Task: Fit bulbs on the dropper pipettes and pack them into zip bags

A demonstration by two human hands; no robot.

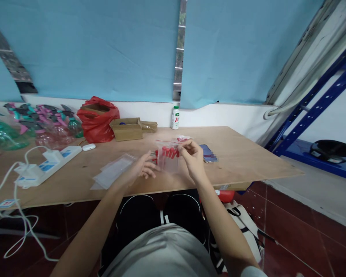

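Observation:
My right hand [192,156] pinches the top right corner of a clear zip bag [169,165], which hangs just over the table. Several small red pieces [170,152] show in or behind the bag; which one I cannot tell. To the left of the bag is my left hand [145,166], its fingers apart and nothing held in them. Thin metal shafts with red ends [154,153] show just beyond its fingertips, partly hidden. A stack of flat clear bags [112,171] lies under and beside my left forearm.
A phone [208,153] lies right of my right hand. Along the back stand a white bottle [175,117], a cardboard box [127,130] and a red plastic bag [98,121]. At left are several spray bottles [57,129] and a power strip [50,165] with white cables.

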